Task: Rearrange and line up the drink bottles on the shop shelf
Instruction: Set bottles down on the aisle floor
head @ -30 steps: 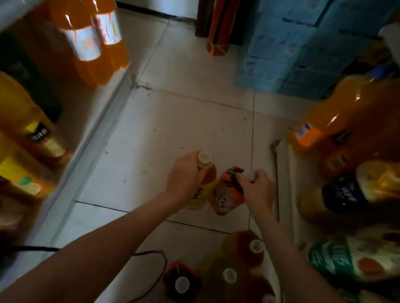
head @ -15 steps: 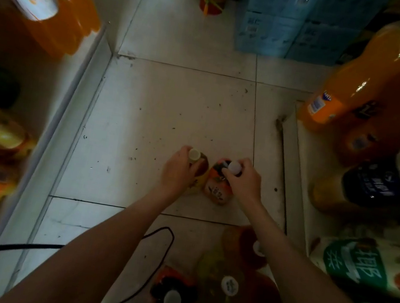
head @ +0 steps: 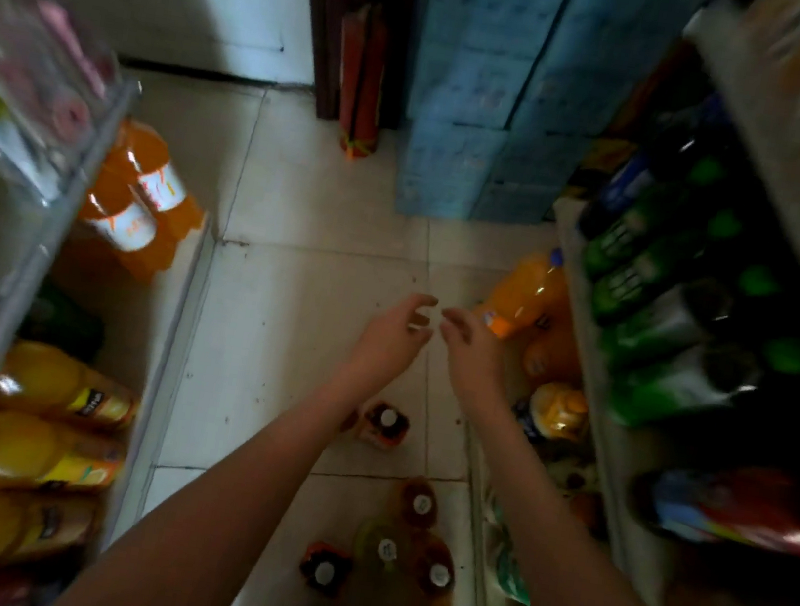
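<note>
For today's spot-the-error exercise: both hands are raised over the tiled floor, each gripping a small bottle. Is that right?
No. The head view shows the left hand and right hand raised over the floor but empty; a small bottle stands below.

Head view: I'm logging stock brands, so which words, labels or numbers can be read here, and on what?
No text is legible.
Orange bottles, at left: white labels, print blurred.
Yellow juice bottles: dark logo patch, unreadable.
Green bottles, at right: white lettering, blurred.
Blue cartons: faint print, too small.
</note>
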The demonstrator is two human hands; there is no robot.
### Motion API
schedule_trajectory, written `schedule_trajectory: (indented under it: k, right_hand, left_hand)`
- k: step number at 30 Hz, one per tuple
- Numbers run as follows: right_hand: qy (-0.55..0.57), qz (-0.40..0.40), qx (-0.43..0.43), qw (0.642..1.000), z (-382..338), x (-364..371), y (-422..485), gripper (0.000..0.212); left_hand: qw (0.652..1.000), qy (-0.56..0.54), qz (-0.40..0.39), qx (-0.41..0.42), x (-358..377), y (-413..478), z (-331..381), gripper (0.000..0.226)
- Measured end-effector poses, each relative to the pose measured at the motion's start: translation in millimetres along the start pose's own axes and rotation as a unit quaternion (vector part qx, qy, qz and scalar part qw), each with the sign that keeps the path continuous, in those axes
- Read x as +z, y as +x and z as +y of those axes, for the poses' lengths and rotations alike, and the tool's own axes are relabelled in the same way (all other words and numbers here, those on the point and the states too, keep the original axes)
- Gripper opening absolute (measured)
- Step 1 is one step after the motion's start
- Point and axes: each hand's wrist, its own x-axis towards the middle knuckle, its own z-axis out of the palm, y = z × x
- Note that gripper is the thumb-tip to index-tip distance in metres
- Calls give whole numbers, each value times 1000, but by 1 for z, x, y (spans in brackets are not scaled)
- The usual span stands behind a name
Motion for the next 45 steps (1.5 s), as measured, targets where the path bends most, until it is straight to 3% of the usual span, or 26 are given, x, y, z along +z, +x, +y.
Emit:
schedule_trajectory:
  k: [4, 9, 17, 23, 29, 32, 38, 41, 45]
  right_hand:
    - [28, 60, -30, 997, -128, -77, -47, 21]
    - [46, 131, -82, 987, -255, -152, -100, 20]
    - [22, 318, -179, 931, -410, -289, -225, 19]
    - [-24, 416, -228, 880, -459, -363, -339, 14]
    - [-86, 472, -289, 828, -483, -419, -462, 17]
    - [-141, 493, -318, 797, -484, -437, -522, 17]
    - [-215, 517, -332, 759, -477, -476, -636, 18]
    - [-245, 570, -312, 720, -480, -505, -664, 18]
    - [-261, 646, -159, 699, -480, -576, -673, 37]
  left_hand:
    - [997, -17, -10, 70, -65, -38, 143, 34]
    - [985, -63, -15, 161, -118, -75, 270, 21]
    - [915, -57, -63, 395, -160, -165, 475, 24]
    - [831, -49, -75, 549, -158, -261, 579, 21]
    - [725, -89, 13, 682, -141, -379, 630, 20]
    - [694, -124, 11, 709, -127, -431, 645, 25]
    - [644, -241, -23, 726, -87, -526, 672, 29]
    - [629, -244, -31, 737, -73, -551, 680, 25]
    - [677, -171, -97, 710, -43, -580, 702, 42]
